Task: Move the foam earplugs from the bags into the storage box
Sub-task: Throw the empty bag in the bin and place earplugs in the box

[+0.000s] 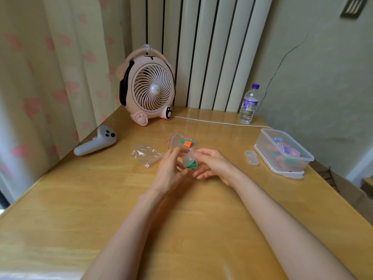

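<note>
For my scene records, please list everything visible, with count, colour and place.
wooden table: one, light brown.
pink animal-shaped plastic fan: one, far edge.
white cable: one, far edge.
clear plastic water bottle: one, purple cap, far right.
clear plastic storage box: one, right, holds coloured earplugs.
small clear plastic case: one, beside box.
grey handheld controller: one, left edge.
empty clear zip bag: one, centre-left.
clear zip bag of green and orange earplugs: one, centre.
small clear bag of green earplugs: one, between hands.
left hand, right hand: two, both pinch small bag.
</note>
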Action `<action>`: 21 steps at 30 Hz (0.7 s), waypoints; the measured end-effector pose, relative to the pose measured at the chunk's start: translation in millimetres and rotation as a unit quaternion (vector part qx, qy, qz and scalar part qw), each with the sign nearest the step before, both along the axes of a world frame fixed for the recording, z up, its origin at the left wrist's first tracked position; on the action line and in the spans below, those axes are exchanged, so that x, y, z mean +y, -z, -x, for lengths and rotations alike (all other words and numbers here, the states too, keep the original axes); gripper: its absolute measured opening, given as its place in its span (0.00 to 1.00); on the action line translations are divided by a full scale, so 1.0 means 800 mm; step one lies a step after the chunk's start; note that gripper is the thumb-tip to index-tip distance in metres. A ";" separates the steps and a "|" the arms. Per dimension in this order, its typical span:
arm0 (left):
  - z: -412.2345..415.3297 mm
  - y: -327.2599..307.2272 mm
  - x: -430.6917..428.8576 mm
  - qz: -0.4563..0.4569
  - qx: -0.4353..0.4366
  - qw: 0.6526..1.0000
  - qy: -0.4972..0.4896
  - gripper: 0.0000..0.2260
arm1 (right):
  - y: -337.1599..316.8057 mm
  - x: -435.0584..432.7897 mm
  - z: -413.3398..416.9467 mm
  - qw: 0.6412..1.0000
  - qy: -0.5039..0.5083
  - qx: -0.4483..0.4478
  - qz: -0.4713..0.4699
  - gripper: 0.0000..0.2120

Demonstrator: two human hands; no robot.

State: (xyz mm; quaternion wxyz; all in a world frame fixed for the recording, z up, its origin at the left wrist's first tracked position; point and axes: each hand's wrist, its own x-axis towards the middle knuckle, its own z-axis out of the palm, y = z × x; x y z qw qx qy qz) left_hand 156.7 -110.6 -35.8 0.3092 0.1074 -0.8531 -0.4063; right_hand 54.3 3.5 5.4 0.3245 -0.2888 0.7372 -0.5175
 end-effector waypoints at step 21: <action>-0.009 0.021 -0.028 0.136 -0.139 0.939 -0.284 0.16 | 0.015 0.035 -0.002 0.993 0.079 0.004 0.085 0.11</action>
